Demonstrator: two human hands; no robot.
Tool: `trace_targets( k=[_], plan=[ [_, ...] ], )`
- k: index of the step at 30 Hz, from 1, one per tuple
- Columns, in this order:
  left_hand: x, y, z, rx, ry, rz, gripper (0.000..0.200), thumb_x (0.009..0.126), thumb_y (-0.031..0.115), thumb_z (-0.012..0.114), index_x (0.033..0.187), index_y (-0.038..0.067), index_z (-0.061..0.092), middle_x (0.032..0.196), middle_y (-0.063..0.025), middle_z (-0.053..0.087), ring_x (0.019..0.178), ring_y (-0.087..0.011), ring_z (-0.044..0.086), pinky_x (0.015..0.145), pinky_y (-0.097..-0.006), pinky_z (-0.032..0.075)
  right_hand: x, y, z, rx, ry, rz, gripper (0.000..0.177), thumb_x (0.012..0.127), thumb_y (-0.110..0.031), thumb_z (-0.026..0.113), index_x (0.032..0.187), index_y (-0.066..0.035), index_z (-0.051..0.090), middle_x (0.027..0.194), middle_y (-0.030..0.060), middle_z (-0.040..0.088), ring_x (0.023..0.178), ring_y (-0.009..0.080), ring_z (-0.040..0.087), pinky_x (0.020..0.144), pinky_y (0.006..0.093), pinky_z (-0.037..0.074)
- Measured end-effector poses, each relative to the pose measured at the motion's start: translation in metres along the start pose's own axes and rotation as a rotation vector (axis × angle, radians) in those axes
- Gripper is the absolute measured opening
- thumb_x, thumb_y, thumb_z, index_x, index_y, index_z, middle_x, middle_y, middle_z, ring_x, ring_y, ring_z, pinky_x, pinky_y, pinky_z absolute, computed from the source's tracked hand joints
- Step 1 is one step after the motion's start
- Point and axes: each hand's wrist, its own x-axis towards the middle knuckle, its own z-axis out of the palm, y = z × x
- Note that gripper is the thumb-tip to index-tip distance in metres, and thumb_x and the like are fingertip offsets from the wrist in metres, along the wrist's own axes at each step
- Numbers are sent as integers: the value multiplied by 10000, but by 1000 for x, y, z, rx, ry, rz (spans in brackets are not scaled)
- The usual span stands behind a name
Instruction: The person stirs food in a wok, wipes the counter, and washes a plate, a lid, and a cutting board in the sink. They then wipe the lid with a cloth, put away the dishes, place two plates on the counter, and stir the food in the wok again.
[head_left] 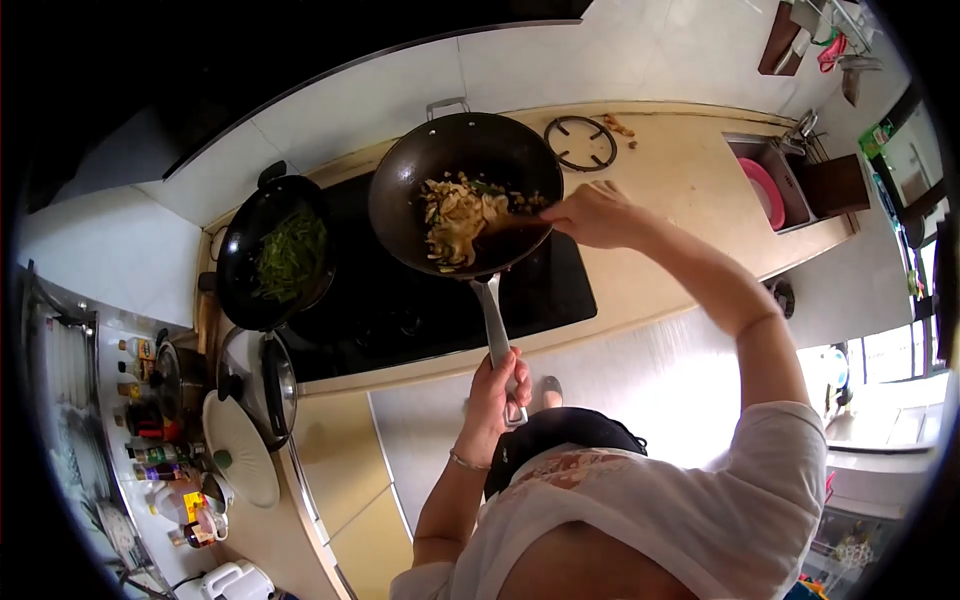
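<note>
My left hand (497,392) is wrapped around the long metal handle (492,325) of a dark wok (405,185). Chopped, sauce-coated food (455,222) lies in the wok, in pale pieces with bits of green. Over the wok's right rim, my right hand (597,215) grips a brown spatula (522,222), probably wooden, whose lower end reaches into the food. The fingers cover its upper end. The wok is over the black cooktop (545,285).
Left of the wok stands a second black pan (237,245) with green vegetables (292,255). Lids (240,455) and several bottles (155,455) crowd the left counter. A round pan support (580,143) lies on the right counter, before a sink (795,200) holding a pink basin (765,190).
</note>
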Motion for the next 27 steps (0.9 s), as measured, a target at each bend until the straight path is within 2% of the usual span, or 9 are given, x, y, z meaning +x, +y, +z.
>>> trace_targets(
  k=[6, 10, 14, 16, 17, 18, 20, 23, 27],
  plan=[
    [-1, -1, 2, -13, 33, 8, 169, 849, 233, 477, 900, 72, 473, 631, -18, 453, 461, -90, 420, 392, -199, 327, 55, 25, -12, -22, 199, 9, 219, 775, -221, 454, 909, -171, 620, 832, 96, 609, 800, 233, 575, 646, 343, 456],
    [-1, 0, 3, -1, 30, 9, 172, 850, 235, 475, 905, 72, 472, 632, -19, 451, 462, -89, 418, 393, -199, 327, 60, 69, -67, 107, -201, 171, 132, 732, -155, 488, 657, -51, 522, 521, 73, 528, 462, 200, 519, 391, 334, 382],
    [-3, 0, 4, -7, 43, 10, 173, 849, 232, 475, 912, 70, 472, 638, -19, 444, 468, -91, 414, 397, -200, 327, 79, 99, -61, 444, -251, 443, 205, 754, -126, 426, 631, -1, 531, 504, 76, 544, 339, 115, 451, 312, 229, 342],
    [-3, 1, 5, -3, 58, -3, 171, 849, 230, 474, 911, 71, 470, 640, -20, 444, 472, -96, 414, 403, -205, 329, 113, 126, -26, 195, -234, -290, 202, 748, -137, 448, 612, -8, 525, 495, 77, 535, 320, 115, 419, 304, 232, 328],
    [-3, 1, 5, 4, 47, 6, 171, 850, 227, 471, 909, 67, 468, 644, -21, 445, 475, -99, 415, 408, -211, 331, 150, 150, 9, 174, -210, -201, 213, 761, -141, 469, 592, -21, 517, 477, 69, 515, 330, 100, 396, 298, 225, 306],
    [-2, 2, 5, 1, 51, 12, 171, 850, 227, 471, 909, 67, 468, 644, -21, 445, 475, -99, 415, 408, -211, 331, 143, 123, 4, 136, -81, -482, 168, 780, -151, 488, 713, -28, 582, 484, 53, 503, 365, 87, 401, 309, 216, 295],
    [-3, 1, 5, 29, 58, 8, 174, 852, 224, 468, 916, 63, 460, 646, -22, 445, 477, -98, 415, 412, -214, 334, 140, 76, 13, 934, -113, 235, 189, 793, -138, 483, 918, -66, 605, 516, 36, 505, 393, 68, 396, 316, 211, 282],
    [-4, 1, 4, -2, 31, -1, 181, 855, 223, 464, 933, 61, 446, 648, -22, 443, 478, -98, 416, 418, -216, 338, 124, 60, -4, 665, -139, 1, 295, 790, -127, 481, 1076, -111, 553, 550, 38, 514, 389, 60, 382, 317, 202, 275],
    [-5, 4, 8, -19, 27, -6, 195, 858, 231, 460, 949, 61, 431, 651, -21, 441, 478, -98, 416, 425, -217, 341, 134, 96, -13, 722, -132, 68, 302, 794, -136, 477, 1088, -124, 547, 560, 25, 517, 387, 50, 374, 321, 189, 266]
  ],
)
